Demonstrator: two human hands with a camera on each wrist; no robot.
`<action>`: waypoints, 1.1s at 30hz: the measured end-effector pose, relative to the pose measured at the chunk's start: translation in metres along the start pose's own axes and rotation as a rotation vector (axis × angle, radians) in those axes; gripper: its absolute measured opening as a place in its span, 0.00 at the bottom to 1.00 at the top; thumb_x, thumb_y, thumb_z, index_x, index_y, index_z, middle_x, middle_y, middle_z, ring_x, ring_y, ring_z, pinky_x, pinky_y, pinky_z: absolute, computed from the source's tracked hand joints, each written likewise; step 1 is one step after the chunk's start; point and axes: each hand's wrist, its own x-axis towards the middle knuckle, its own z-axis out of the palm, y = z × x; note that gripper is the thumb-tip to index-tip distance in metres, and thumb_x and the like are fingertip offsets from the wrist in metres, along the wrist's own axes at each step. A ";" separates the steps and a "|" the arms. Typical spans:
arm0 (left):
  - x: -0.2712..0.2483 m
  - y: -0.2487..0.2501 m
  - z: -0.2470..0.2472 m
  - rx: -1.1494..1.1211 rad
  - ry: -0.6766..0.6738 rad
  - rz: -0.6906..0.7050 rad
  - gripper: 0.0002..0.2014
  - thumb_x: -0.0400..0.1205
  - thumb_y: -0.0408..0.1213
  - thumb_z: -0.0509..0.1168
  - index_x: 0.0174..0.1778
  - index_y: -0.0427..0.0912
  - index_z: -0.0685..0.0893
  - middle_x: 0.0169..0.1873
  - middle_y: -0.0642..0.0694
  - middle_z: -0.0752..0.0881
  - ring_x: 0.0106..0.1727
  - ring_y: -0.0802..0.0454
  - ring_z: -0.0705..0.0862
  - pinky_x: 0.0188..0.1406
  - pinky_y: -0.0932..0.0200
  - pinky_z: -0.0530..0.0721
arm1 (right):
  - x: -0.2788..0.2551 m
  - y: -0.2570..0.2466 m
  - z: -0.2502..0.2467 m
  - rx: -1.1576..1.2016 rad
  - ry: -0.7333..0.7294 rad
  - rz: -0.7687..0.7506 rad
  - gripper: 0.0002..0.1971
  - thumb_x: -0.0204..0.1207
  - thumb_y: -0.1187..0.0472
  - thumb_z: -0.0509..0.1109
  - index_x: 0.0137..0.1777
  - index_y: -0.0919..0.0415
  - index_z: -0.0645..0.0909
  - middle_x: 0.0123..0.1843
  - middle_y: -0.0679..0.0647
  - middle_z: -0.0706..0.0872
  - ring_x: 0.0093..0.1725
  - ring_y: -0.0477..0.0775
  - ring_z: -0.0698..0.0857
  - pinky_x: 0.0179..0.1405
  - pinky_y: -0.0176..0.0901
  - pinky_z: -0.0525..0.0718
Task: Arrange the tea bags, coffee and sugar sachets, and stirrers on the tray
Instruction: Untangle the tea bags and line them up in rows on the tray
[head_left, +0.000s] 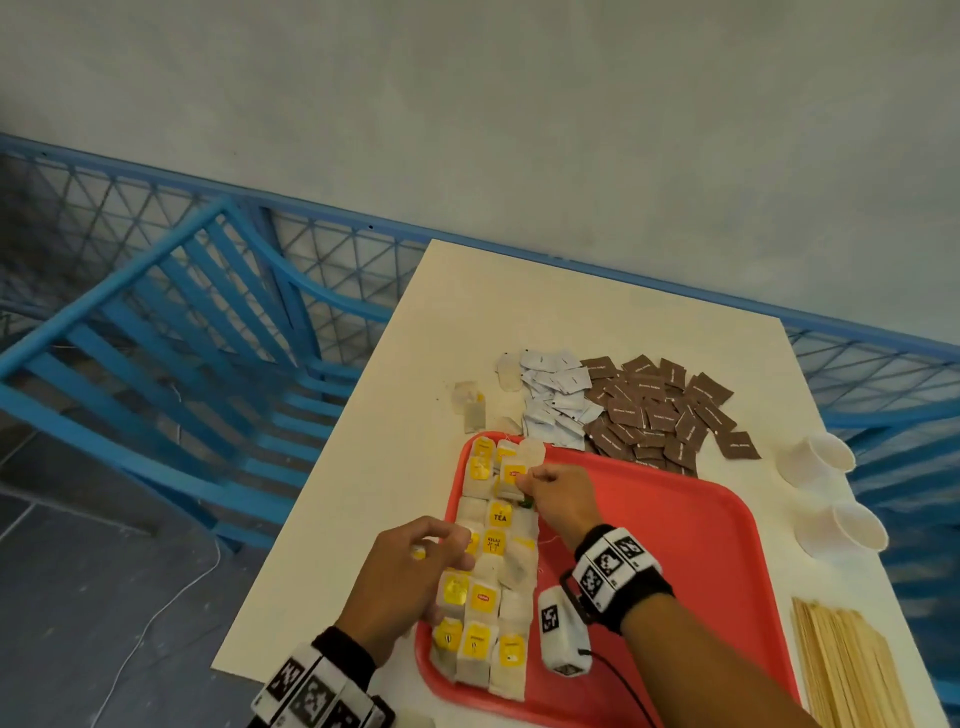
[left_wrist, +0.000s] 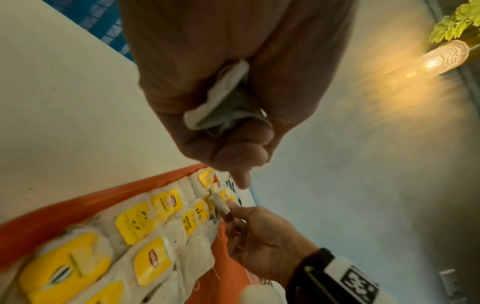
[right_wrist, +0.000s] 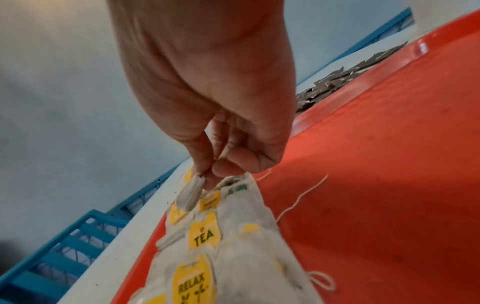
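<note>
Tea bags (head_left: 485, 566) line the left side of the red tray (head_left: 675, 545); right hand (head_left: 558, 499) fingers (right_wrist: 205, 164) pinch one bag, left hand (head_left: 410, 577) clutches spares, risking snagged strings disturbing adjacent rows.

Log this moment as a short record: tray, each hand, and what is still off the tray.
tray: red tray, tea bags in rows along its left side
right hand: pinches a tea bag at the rows' far end
left hand: holds spare tea bags
off tray: white sachets, brown sachets, wooden stirrers, paper cups
</note>
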 end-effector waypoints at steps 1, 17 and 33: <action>0.000 0.001 -0.002 0.000 0.002 -0.002 0.10 0.84 0.43 0.69 0.50 0.39 0.88 0.41 0.41 0.93 0.16 0.57 0.74 0.13 0.66 0.71 | 0.005 -0.001 0.006 -0.025 -0.009 0.003 0.16 0.76 0.66 0.76 0.27 0.62 0.82 0.26 0.50 0.79 0.29 0.45 0.76 0.29 0.35 0.76; 0.016 0.019 -0.011 -0.499 -0.028 -0.162 0.28 0.86 0.58 0.56 0.55 0.34 0.86 0.39 0.38 0.87 0.22 0.52 0.76 0.21 0.59 0.78 | 0.003 -0.017 0.012 -0.287 0.070 -0.055 0.18 0.69 0.56 0.80 0.39 0.54 0.69 0.38 0.50 0.80 0.39 0.53 0.80 0.35 0.46 0.78; -0.006 0.055 0.065 -0.938 -0.353 -0.377 0.19 0.83 0.50 0.66 0.52 0.34 0.85 0.42 0.34 0.83 0.39 0.42 0.82 0.31 0.54 0.83 | -0.165 -0.036 -0.091 -0.643 -0.153 -1.022 0.22 0.71 0.60 0.70 0.65 0.42 0.80 0.56 0.45 0.73 0.54 0.48 0.77 0.47 0.45 0.82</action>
